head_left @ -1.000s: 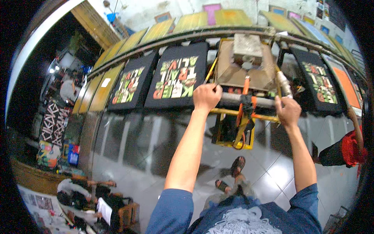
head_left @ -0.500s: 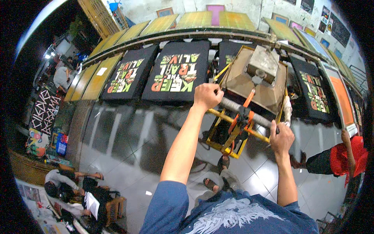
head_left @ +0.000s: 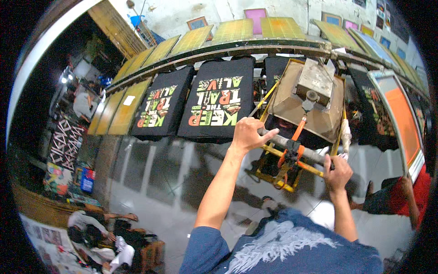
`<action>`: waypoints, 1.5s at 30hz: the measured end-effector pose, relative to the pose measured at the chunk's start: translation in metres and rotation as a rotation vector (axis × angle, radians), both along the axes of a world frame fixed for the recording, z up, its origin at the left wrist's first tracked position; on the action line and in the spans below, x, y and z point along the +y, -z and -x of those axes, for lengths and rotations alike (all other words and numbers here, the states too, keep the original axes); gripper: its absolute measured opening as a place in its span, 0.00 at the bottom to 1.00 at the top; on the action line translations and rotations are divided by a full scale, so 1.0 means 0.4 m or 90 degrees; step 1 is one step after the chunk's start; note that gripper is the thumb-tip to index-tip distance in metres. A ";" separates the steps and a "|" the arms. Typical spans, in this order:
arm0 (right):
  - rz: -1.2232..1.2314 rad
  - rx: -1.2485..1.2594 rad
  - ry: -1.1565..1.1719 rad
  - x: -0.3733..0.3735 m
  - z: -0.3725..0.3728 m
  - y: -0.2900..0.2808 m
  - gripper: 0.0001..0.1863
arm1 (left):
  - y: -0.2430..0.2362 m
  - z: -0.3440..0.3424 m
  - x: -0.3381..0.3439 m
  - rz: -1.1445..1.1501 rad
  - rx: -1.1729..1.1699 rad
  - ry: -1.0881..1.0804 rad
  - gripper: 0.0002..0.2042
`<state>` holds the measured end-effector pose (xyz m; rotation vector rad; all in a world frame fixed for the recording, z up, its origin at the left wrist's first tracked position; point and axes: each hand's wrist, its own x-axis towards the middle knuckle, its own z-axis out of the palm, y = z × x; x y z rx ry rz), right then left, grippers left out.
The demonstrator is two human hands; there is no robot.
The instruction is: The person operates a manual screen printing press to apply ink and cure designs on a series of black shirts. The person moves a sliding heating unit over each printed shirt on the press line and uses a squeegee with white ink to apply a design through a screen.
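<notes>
Both arms reach forward to a grey-wrapped handlebar (head_left: 312, 154) on a yellow-framed trolley (head_left: 292, 187). My left hand (head_left: 248, 134) is closed round the bar's left end, with its thumb stretched along it. At the right end my right hand (head_left: 337, 172) grips the bar, fingers curled. Beyond the bar stands a brown metal dryer hood (head_left: 285, 98) with a grey box (head_left: 315, 80) on top. An orange cable (head_left: 299, 130) runs from the box down to the bar. The hood partly hides a printed black T-shirt (head_left: 273, 68).
Two black printed T-shirts (head_left: 216, 102) lie on the long bench left of the hood. Another shirt (head_left: 376, 105) lies to its right, beside an orange screen frame (head_left: 401, 116) held by a person in red (head_left: 417, 196). Yellowish panels (head_left: 232, 32) line the back. Seated people (head_left: 98, 233) are at lower left.
The view has shifted, so the bench and hood sit lower and further right. My left thumb now extends along the bar. The screen frame at right has moved nearer, over the shirt's edge.
</notes>
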<state>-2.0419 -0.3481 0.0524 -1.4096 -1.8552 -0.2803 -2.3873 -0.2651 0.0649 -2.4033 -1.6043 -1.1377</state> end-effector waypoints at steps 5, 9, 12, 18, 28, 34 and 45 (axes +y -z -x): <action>-0.050 -0.010 0.016 0.013 0.006 -0.012 0.17 | -0.035 0.010 -0.081 0.009 0.077 -0.021 0.35; -0.077 -0.013 -0.004 0.021 -0.019 -0.025 0.15 | -0.039 -0.004 -0.164 0.022 0.053 -0.061 0.31; -0.102 -0.012 -0.051 0.030 -0.035 -0.016 0.11 | -0.041 -0.012 -0.245 0.012 0.031 -0.088 0.29; -0.107 0.023 -0.184 0.074 -0.014 -0.024 0.06 | -0.068 -0.015 -0.412 0.131 0.061 -0.146 0.27; -0.085 0.029 -0.453 0.317 0.122 0.002 0.10 | -0.030 -0.014 -0.539 0.202 0.063 -0.291 0.26; -0.093 0.050 -0.476 0.411 0.270 -0.008 0.11 | 0.047 0.067 -0.463 -0.052 -0.036 -0.448 0.19; -0.093 0.068 -0.447 0.466 0.402 -0.008 0.11 | 0.074 0.282 -0.302 -0.165 -0.045 -0.433 0.14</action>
